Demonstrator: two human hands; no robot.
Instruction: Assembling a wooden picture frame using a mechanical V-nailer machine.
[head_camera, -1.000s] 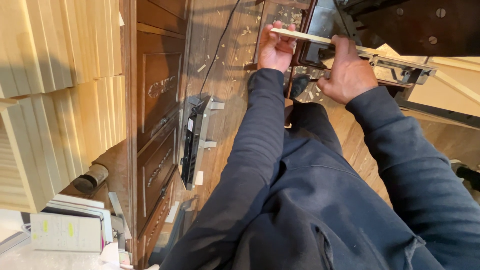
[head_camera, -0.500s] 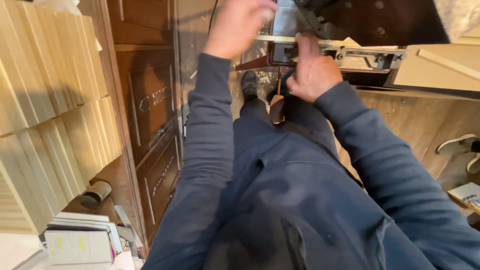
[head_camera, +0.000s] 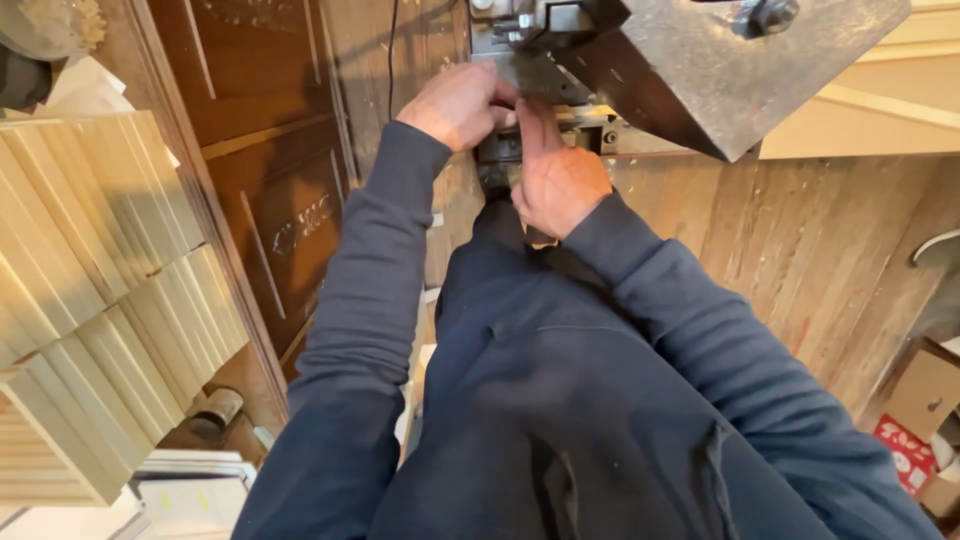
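Both hands are now lying lower in view: left hand (head_camera: 458, 103) is curling around, right hand (head_camera: 556, 180) pressing fingers onto, a heavy, rigid metal machine (head_camera: 690, 60) far ahead; grip contents unclear.

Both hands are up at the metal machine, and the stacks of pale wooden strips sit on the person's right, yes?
Not quite. Both hands, left and right, are at the metal machine, but the head view shows the stacks of pale wooden strips on the person's left.

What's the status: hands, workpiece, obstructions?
Left hand curled at the grey metal machine. Right hand flat, fingers pressing below its head. Workpiece hidden. Nothing else between the hands.
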